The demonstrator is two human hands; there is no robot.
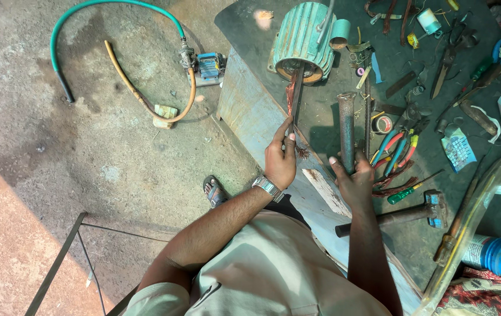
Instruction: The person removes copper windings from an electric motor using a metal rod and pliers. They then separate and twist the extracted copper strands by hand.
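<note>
The desk (250, 117) was a big grey metal top, and it carried everything. At its 12 o'clock edge lay the green ribbed motor (300, 38), on its side, with its open end facing you. It looked like thick cast metal, so I think it was very heavy and would not slide when you pushed on it. Copper wires (291, 93) hung out of its mouth; they looked thin and bendy, easy to kink.

A flat dark metal bar (298, 96) ran from the motor's mouth toward you, at 6 o'clock of the motor. Your left hand (279, 158) held its near end, fingers pinched around it. It looked stiff and hard, best held low, away from the wires.

At 3 o'clock of that bar stood the rusty steel rod (346, 131). Your right hand (355, 178) had its fingers wrapped tight around the lower part. It looked solid, heavy and rough, not slippery.

A hammer (414, 212) lay at 4 o'clock of your right hand. Pliers with bright handles (395, 149) lay just beside the rod.
</note>
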